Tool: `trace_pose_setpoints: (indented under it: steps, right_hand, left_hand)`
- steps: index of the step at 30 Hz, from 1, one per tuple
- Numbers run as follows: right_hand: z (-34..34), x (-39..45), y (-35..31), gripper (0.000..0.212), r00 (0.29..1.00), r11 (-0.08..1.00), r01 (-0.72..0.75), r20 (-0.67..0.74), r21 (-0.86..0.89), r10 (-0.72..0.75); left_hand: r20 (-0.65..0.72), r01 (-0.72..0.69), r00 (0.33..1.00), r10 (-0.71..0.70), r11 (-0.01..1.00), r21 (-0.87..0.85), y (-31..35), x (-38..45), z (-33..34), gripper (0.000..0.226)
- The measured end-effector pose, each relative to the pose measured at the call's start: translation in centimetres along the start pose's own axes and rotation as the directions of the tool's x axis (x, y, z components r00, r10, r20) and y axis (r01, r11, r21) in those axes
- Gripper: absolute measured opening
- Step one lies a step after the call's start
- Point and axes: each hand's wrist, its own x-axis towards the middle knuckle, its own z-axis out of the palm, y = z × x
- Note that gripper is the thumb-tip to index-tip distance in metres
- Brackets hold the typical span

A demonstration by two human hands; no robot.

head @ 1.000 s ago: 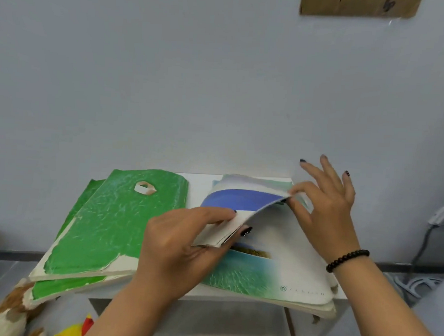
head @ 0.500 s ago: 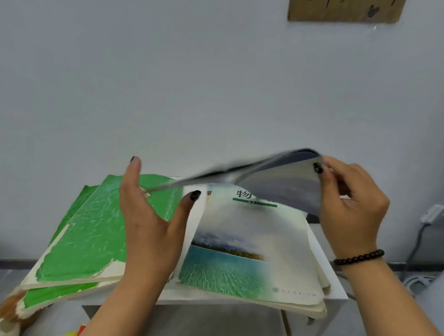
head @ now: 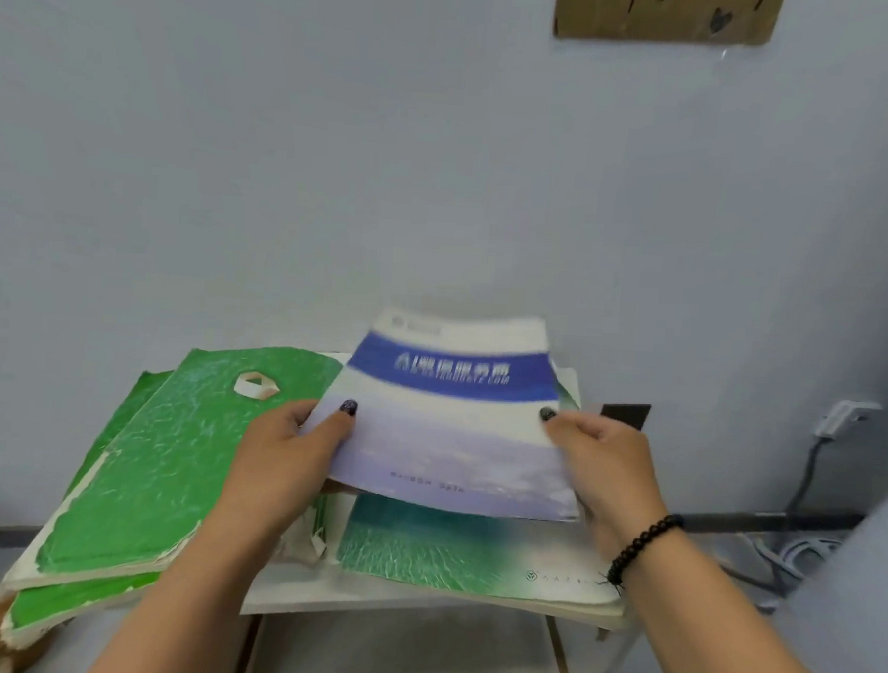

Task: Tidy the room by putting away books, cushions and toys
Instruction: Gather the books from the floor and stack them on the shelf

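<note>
Hands grip one blue-banded book (head: 453, 419) by its side edges, the left hand (head: 283, 461) and right hand (head: 604, 473) each pinching with thumb on top, above the sea-cover book (head: 472, 548) on the white table (head: 346, 591); torn green books (head: 168, 455) lie left of it.

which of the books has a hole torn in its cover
The top green book on the left pile, torn near its upper edge. The blue-banded book held in both hands and the sea-picture book beneath it show no hole.

Both hands, left hand (head: 281, 461) and right hand (head: 600, 463), grip a blue-banded book (head: 453, 419) above the sea-cover book (head: 472, 548).
</note>
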Motion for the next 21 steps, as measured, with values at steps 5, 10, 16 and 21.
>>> trace_pose_setpoints:
  steps: [5,10,16,21]
  right_hand:
    - [-0.1,-0.6,-0.6,0.023,0.947,0.936,-0.123,0.241,-0.331,0.210]
    - [-0.4,-0.2,-0.9,0.041,0.940,0.911,-0.125,0.247,-0.394,0.236]
    - [-1.3,0.3,-0.9,0.055,0.951,0.779,0.021,0.252,-0.627,0.177]
    - [-2.8,1.1,-0.9,0.027,0.964,0.627,0.107,0.235,-0.772,0.125]
  left_hand:
    - [-0.019,0.039,0.999,-0.037,0.997,0.072,0.0,0.9,-1.5,0.021]
    - [0.061,0.045,0.997,-0.052,0.992,0.116,-0.1,0.8,-1.5,0.021]
    - [0.161,-0.002,0.986,-0.043,0.963,0.270,-0.2,0.1,-0.3,0.021]
    - [0.296,-0.047,0.952,-0.079,0.917,0.397,-0.5,-0.5,1.1,0.020]
